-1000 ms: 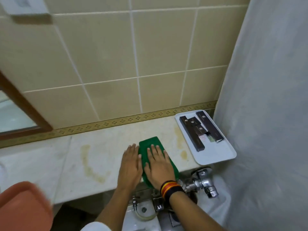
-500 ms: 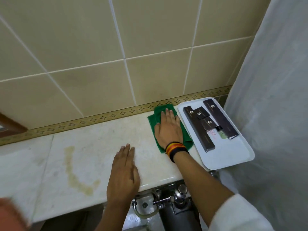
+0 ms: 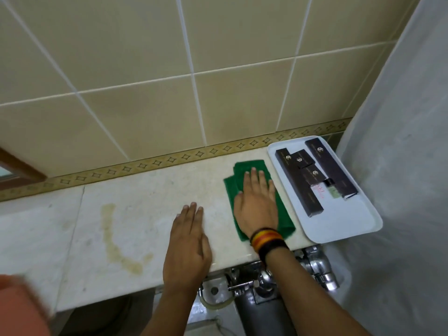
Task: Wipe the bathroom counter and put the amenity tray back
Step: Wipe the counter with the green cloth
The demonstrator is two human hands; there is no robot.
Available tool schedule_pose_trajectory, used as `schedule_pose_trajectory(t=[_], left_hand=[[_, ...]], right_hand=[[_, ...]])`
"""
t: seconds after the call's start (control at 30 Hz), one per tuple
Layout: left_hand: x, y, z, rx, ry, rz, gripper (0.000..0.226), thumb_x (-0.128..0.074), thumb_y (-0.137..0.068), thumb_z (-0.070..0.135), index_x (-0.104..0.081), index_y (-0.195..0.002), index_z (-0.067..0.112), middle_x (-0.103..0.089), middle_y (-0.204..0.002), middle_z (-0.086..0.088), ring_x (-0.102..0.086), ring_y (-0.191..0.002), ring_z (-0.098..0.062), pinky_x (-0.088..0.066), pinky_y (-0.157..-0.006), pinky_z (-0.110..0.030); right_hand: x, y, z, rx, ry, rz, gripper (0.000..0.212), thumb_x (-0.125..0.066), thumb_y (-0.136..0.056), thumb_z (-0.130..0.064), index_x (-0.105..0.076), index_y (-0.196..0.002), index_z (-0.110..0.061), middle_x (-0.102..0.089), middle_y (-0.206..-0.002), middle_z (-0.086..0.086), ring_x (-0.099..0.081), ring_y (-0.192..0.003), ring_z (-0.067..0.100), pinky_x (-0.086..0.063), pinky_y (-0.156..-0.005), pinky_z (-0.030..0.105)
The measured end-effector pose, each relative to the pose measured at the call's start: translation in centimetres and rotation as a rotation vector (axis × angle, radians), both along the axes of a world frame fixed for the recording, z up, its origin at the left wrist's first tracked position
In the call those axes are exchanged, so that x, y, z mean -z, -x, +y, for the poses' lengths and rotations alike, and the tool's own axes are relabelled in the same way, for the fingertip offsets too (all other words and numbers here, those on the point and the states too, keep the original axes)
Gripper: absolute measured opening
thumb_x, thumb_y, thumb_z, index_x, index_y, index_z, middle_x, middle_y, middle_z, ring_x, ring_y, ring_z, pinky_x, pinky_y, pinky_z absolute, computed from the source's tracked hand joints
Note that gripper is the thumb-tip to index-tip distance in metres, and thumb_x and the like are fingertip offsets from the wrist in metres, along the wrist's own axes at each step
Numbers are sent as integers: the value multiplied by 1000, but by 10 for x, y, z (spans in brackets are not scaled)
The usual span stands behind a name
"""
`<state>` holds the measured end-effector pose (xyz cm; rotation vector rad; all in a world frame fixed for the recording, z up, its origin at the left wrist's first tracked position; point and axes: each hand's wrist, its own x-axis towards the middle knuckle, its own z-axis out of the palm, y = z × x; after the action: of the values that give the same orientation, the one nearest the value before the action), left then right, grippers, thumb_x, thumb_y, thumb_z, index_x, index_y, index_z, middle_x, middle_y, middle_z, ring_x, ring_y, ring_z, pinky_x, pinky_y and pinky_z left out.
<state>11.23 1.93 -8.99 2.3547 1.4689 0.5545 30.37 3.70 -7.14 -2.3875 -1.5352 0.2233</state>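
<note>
A pale marble counter (image 3: 135, 214) runs along the tiled wall. My right hand (image 3: 257, 202) lies flat, palm down, on a folded green cloth (image 3: 252, 166), pressing it onto the counter right beside the tray. My left hand (image 3: 189, 241) rests flat on the bare counter near its front edge, fingers together, holding nothing. The white amenity tray (image 3: 344, 221) sits at the counter's right end, overhanging the front edge a little. It carries several dark brown boxes (image 3: 298, 183) and a small bottle (image 3: 333, 189).
A yellowish curved stain (image 3: 114, 241) marks the counter left of my left hand. Chrome pipes and valves (image 3: 264, 282) sit below the front edge. A white curtain (image 3: 400, 166) hangs on the right. A wooden mirror frame (image 3: 21, 166) is at far left, a blurred orange object (image 3: 19, 309) at bottom left.
My right hand pushed the cloth from the front edge back toward the wall beside the tray, then drew it slightly forward. My left hand came off the cloth onto the bare counter.
</note>
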Motion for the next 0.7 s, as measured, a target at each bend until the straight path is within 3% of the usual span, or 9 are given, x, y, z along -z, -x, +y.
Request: schedule_pose_trajectory(t=[0.17,0.23,0.3,0.37,0.43,0.57,0.7], left_hand=[[-3,-1,-2,-86,73,-237,56,-25,-106,38,-34,-159,19,-32,-167,3,-24,-155,-8,-25,-126,-42],[-14,1,-6,-226,83,-425,55,-24,-107,38,-33,-159,23,-30,-167,6,-22,-156,-6,-24,-127,-43],[-28,-1,-7,-314,52,-490,53,-26,-107,35,-35,-158,22,-31,-167,5,-19,-156,-8,-20,-128,-44],[-41,-15,-1,-239,-1,-407,52,-28,-108,31,-35,-158,21,-32,-167,3,-18,-157,-12,-17,-129,-43],[-42,-47,11,-146,8,-269,53,-28,-108,31,-30,-160,19,-27,-169,1,-14,-159,-14,-13,-129,-41],[-23,-92,33,-212,77,122,66,-13,-104,40,-12,-163,9,-9,-172,-11,-6,-160,-25,-7,-129,-46],[-20,-61,25,-266,78,172,67,-17,-105,40,-10,-162,6,-13,-172,-13,-11,-160,-25,-5,-129,-45]], right_hand=[[-10,64,25,-222,-4,119,63,-28,-99,-34,-26,-157,-9,-21,-167,10,-13,-154,26,-7,-125,48],[-21,75,2,-356,-22,329,55,-30,-103,-34,-36,-154,-12,-24,-166,6,-13,-155,21,-4,-125,42],[-29,54,-16,-328,-62,605,45,-36,-105,-34,-52,-144,-18,-34,-162,0,-22,-152,17,-9,-125,38],[-23,23,-22,-185,-145,622,38,-41,-105,-30,-58,-138,-22,-41,-158,-2,-28,-149,16,-15,-124,39],[-12,0,-24,-97,-185,484,39,-39,-105,-27,-57,-139,-20,-43,-157,0,-31,-149,18,-15,-125,38],[0,2,-16,-67,-238,437,43,-34,-104,-27,-54,-142,-16,-46,-155,6,-37,-145,20,-20,-123,38],[0,-2,-19,-46,-301,461,48,-33,-103,-36,-53,-142,-15,-50,-152,7,-42,-142,26,-26,-120,39]])
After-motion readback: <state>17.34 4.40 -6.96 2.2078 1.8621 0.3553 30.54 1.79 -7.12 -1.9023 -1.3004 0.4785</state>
